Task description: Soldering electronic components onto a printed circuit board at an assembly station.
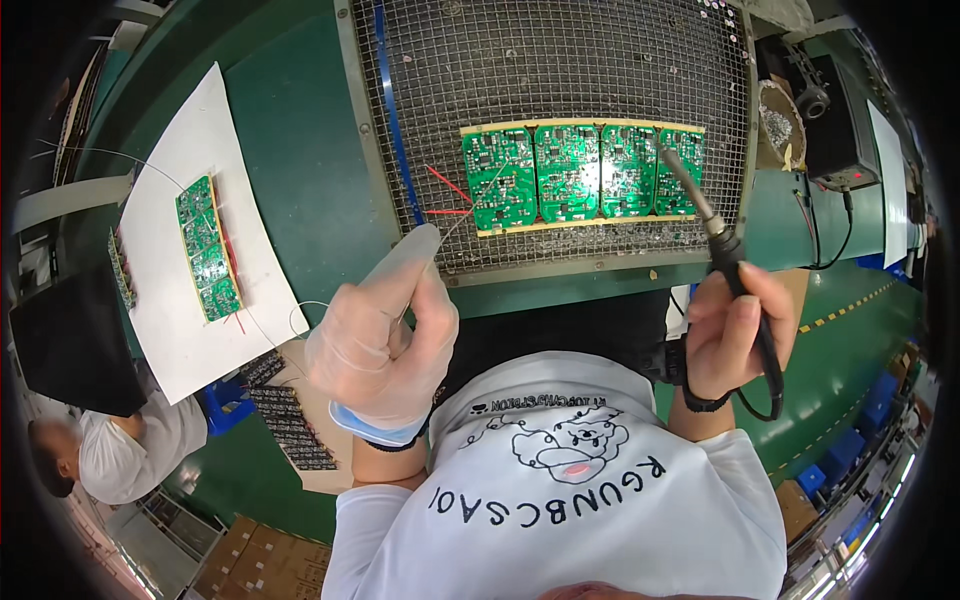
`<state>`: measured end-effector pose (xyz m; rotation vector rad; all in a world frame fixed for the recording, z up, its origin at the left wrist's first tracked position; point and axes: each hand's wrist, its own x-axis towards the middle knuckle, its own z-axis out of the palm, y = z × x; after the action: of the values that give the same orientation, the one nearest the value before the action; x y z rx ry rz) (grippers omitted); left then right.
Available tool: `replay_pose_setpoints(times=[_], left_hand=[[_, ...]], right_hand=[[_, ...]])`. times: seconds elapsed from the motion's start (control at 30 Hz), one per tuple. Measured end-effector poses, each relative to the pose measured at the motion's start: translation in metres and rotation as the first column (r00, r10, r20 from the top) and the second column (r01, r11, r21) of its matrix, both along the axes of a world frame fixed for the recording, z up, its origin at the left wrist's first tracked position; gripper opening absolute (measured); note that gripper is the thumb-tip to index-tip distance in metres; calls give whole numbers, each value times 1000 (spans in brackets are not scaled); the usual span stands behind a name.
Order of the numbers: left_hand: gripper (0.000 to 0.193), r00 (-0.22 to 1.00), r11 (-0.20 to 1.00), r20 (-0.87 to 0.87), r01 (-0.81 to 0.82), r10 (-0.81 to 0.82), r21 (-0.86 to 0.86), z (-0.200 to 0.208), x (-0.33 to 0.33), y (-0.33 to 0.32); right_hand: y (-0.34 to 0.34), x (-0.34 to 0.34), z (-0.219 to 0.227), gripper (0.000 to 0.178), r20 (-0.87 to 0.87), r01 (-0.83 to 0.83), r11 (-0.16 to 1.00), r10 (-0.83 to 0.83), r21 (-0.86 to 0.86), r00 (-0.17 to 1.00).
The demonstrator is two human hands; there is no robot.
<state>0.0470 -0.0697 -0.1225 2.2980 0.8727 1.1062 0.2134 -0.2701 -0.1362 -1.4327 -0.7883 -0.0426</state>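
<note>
My left hand [385,335], in a thin translucent glove, pinches a fine strand of solder wire [458,226]. The strand runs up over the left end of a panel of green circuit boards [568,180]. Two short red wires [447,184] stick out from that panel's left side. Bare and closed, my right hand [738,325] grips a soldering iron [727,248] by its black handle. Its metal tip lies over the rightmost board in this view; whether it touches cannot be told.
Beneath the panel is a metal mesh tray [620,62] with a blue strip [393,120] along its left. A white sheet [165,290] at left bears another green panel [208,250]. A black box [845,125] stands at right. Another person [145,450] sits at lower left.
</note>
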Motion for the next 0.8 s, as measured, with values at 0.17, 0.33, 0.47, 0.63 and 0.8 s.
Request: replay_pose_setpoints(times=[0.17, 0.33, 0.47, 0.63, 0.8], left_hand=[[30, 1000, 999, -13, 12, -13, -50, -3, 0, 2], [28, 1000, 999, -6, -10, 9, -36, -3, -3, 5], [27, 999, 999, -40, -27, 26, -18, -3, -4, 6], [27, 999, 999, -31, -32, 32, -13, -4, -4, 6], [26, 997, 999, -61, -43, 43, 11, -3, -8, 10]], right_hand=[[6, -9, 2, 27, 57, -156, 985, 161, -79, 985], [16, -13, 6, 27, 64, -160, 984, 165, -83, 984], [17, -14, 6, 27, 66, -107, 989, 115, -103, 991], [13, -8, 3, 28, 48, -58, 994, 63, -91, 997], [-2, 39, 5, 28, 29, 296, 955, -296, 7, 955]])
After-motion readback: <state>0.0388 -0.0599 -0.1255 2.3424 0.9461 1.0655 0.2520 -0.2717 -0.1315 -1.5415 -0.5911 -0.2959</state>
